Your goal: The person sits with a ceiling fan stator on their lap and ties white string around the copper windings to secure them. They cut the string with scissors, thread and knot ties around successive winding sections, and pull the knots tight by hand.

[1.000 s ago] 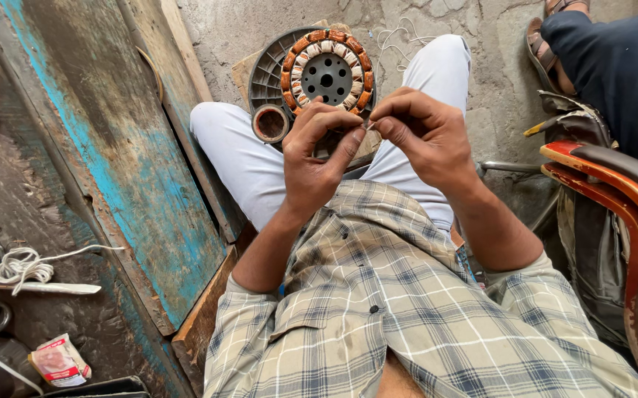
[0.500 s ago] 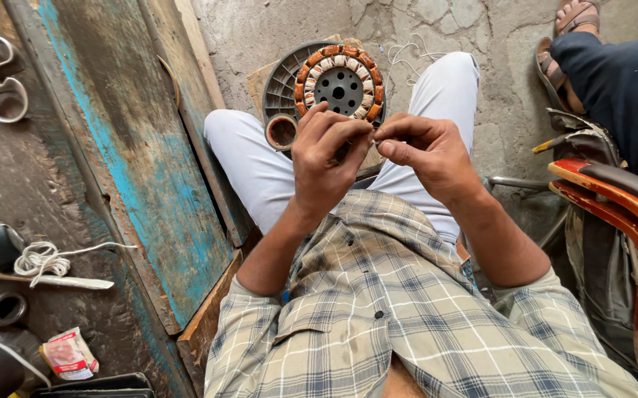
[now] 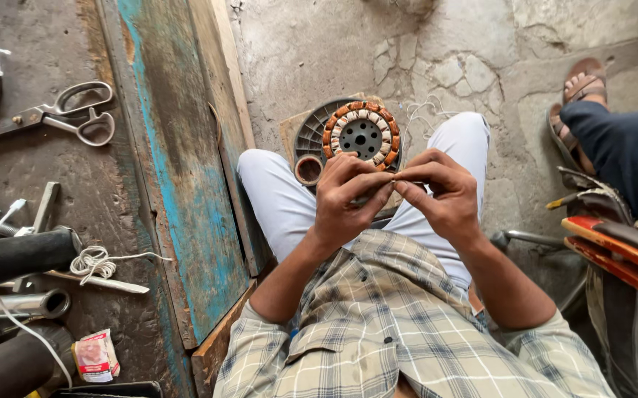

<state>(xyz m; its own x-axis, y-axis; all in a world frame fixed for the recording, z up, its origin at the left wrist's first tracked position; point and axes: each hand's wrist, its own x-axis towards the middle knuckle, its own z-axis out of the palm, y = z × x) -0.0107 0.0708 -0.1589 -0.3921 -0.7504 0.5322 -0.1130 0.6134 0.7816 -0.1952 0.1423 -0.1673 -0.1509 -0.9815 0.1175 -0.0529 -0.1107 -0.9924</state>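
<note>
Cracked concrete floor (image 3: 481, 66) lay below. Both hands, left hand (image 3: 345, 197) and right hand (image 3: 437, 195), pinched together on a thin wire (image 3: 395, 179) above the lap, near the motor coil (image 3: 361, 135). It seemed light and bendable, best held by fingertips.

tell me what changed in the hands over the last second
Little changed. The left hand and right hand stay raised together over the lap, fingertips pinching something small between them; what it is cannot be told. Neither took hold of anything new or let go. The wound stator ring still lies on the floor between the knees. The camera view shifted slightly.
</note>
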